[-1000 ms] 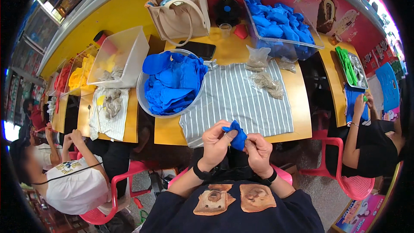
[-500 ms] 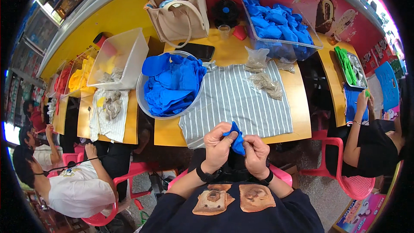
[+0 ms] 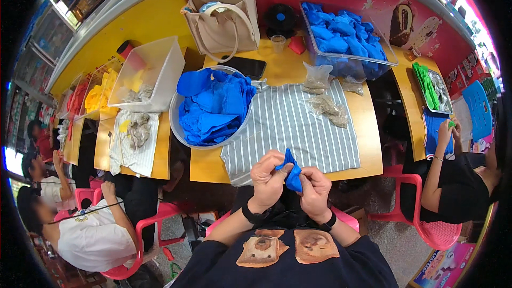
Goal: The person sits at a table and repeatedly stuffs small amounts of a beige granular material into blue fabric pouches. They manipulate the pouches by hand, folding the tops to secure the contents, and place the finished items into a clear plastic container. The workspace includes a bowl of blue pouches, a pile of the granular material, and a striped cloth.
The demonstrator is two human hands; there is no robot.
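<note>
My left hand [image 3: 268, 179] pinches a small blue cloth piece [image 3: 292, 177] at its left side, just off the table's near edge. On the other side of that piece, my right hand [image 3: 316, 192] is closed with thumb and fingertips on the fabric. The cloth's upper tip points up between the two hands, and its lower part is partly hidden by my fingers. Beyond them a grey-and-white striped cloth [image 3: 288, 128] covers the table's middle. On it rests a beige clump [image 3: 328, 109] that looks like loose filling, beside a clear bag [image 3: 317, 77].
A round tub [image 3: 176, 128] of flat blue cloth pieces stands at the left. At the back right is a clear bin [image 3: 349, 58] of plump blue pieces. A tote bag [image 3: 226, 26], a phone [image 3: 244, 67] and a cup [image 3: 278, 43] are farther back. Co-workers sit on both sides.
Both hands keep their grip on the blue cloth and have shifted only slightly. At the right, the co-worker's hands have moved a little lower.
</note>
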